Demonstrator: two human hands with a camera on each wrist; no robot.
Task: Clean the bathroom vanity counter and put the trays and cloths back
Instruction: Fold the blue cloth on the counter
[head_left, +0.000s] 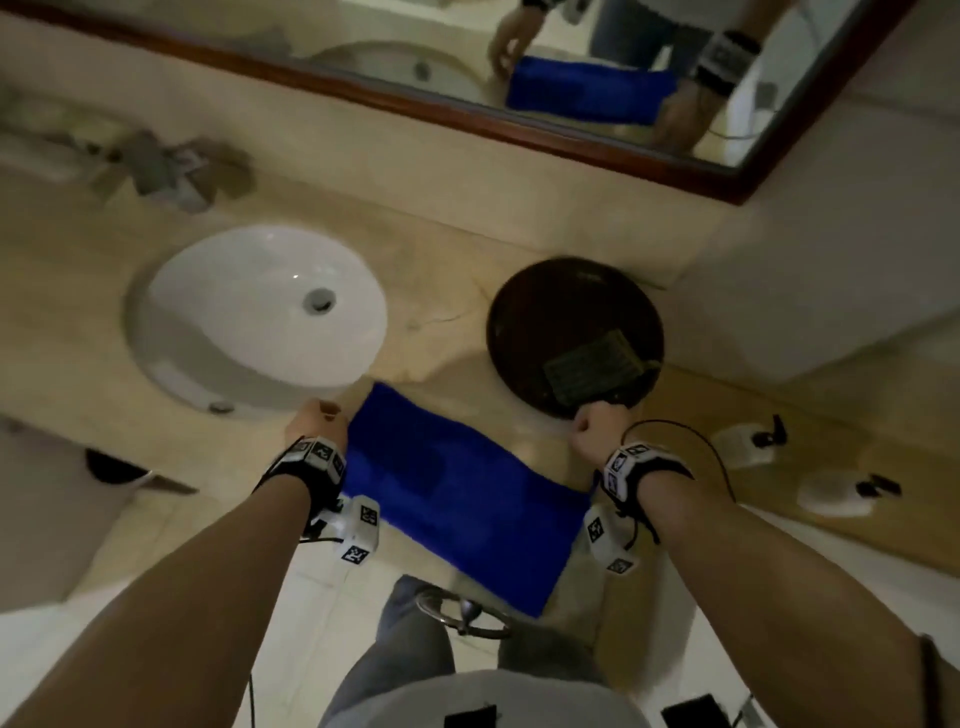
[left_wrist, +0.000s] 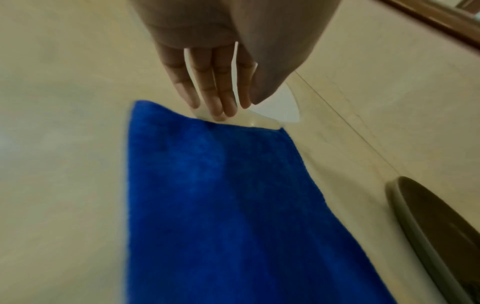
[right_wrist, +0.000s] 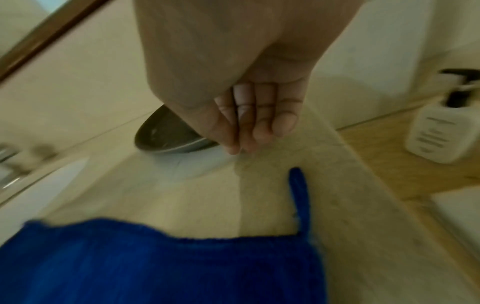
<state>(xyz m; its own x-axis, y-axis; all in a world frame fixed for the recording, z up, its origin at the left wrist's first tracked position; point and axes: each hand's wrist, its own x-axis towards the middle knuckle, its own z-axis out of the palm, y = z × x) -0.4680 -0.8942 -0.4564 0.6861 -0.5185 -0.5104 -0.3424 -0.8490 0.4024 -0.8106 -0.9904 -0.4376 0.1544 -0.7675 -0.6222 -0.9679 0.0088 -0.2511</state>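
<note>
Two hands hover over the blue cloth (head_left: 457, 499): left hand (left_wrist: 218, 82) straight-fingered, seemingly touching its edge; right hand (right_wrist: 257, 115) loosely curled, empty.

Right hand (right_wrist: 249, 123) hangs above the counter (right_wrist: 197, 197), fingers (right_wrist: 283, 123) loosely curled, holding nothing. Behind the fingertips sits the dark round tray (right_wrist: 166, 137). Blue cloth (right_wrist: 161, 265) lies flat nearer the cam than the tray, apart from it (its loop sticks up). White pump bottle (right_wrist: 439, 133) stands right of the tray, well apart.

Blue cloth (head_left: 457, 499); dark brown round tray (head_left: 561, 306); white sink (head_left: 249, 312); beige counter (head_left: 457, 270).
</note>
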